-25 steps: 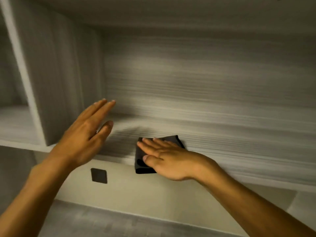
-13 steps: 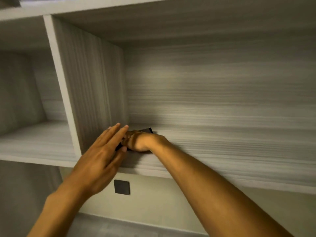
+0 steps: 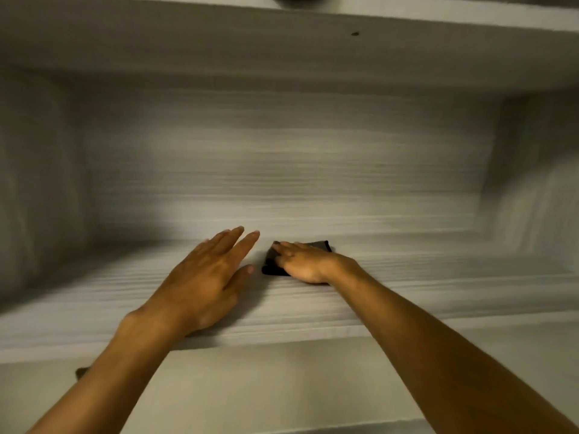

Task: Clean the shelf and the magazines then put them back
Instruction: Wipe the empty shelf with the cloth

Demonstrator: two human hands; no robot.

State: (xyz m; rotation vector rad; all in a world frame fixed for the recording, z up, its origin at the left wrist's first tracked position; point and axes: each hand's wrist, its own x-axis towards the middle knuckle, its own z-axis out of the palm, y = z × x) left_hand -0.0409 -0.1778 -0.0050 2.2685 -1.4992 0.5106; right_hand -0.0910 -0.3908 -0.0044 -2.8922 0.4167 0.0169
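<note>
A pale wood-grain shelf board (image 3: 423, 296) spans the view, with its back panel behind. My right hand (image 3: 305, 260) lies flat on a folded black cloth (image 3: 319, 245) and presses it onto the board near the middle. My left hand (image 3: 206, 277) hovers just left of the cloth with fingers straight and together, palm down over the board, holding nothing. No magazines are in view.
The compartment's left wall (image 3: 37, 189) and right wall (image 3: 539, 189) close it in, with the upper shelf board (image 3: 282, 42) overhead. Below the front edge is a beige wall (image 3: 266, 386) with a dark wall plate (image 3: 82, 372) partly hidden by my left forearm.
My right hand slid the cloth from the left corner of the compartment back right toward the middle. My left hand moved with it over the board. The view shifted right and closer.
</note>
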